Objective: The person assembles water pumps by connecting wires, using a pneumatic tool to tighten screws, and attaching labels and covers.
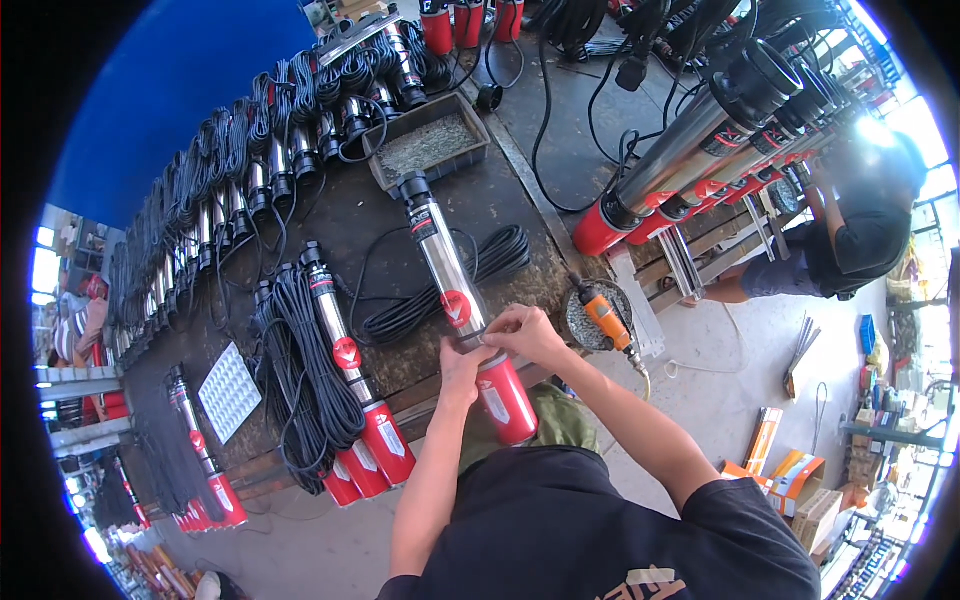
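Observation:
A submersible pump [440, 255] with a steel body, a black top and a red lower end lies across the bench's near edge, its red end toward me. My left hand [463, 366] is wrapped round it at the band just above the red section. Beside it, the fingertips of my right hand [524, 334] are pinched together at the same band; whatever is between them is too small to make out. A black cable coil [500, 254] lies next to the pump on the bench.
More pumps with coiled cables [320, 390] lie left, and a long row lines the back. A grey bin of small metal parts [430, 150] stands beyond. An orange power driver [604, 316] rests over a round parts dish at right. Large pumps [690, 150] and another person [865, 220] are farther right.

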`<action>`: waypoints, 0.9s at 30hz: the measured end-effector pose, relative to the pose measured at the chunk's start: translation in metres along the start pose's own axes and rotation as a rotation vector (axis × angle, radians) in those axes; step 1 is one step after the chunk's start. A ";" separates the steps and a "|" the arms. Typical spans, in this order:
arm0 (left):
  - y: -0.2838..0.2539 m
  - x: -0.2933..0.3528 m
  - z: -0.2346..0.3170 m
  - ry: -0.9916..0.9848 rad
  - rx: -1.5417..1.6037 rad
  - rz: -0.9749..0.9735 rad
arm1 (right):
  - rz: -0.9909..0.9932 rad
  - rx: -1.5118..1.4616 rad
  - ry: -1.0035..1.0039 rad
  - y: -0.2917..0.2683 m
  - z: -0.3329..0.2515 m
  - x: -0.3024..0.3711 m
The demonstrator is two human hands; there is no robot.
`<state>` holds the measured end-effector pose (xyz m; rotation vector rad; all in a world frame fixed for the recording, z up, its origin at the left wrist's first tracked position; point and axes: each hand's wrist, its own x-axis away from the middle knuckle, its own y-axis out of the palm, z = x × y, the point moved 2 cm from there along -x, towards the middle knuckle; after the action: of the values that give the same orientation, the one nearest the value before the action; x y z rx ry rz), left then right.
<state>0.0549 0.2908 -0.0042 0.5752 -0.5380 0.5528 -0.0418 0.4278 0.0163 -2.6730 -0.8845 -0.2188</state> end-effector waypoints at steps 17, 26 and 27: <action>-0.010 -0.011 -0.012 -0.026 -0.060 -0.018 | 1.074 -2.082 0.410 -0.060 0.098 0.006; -0.012 -0.009 -0.009 -0.042 -0.031 -0.022 | 1.074 -0.740 -0.256 -0.033 -0.074 0.053; -0.009 -0.007 -0.008 -0.041 -0.034 -0.009 | 0.950 -0.579 -0.312 -0.035 -0.075 0.057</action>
<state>0.0575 0.2871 -0.0174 0.5576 -0.5820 0.5231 -0.0211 0.4602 0.1090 -3.3615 0.5447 0.2073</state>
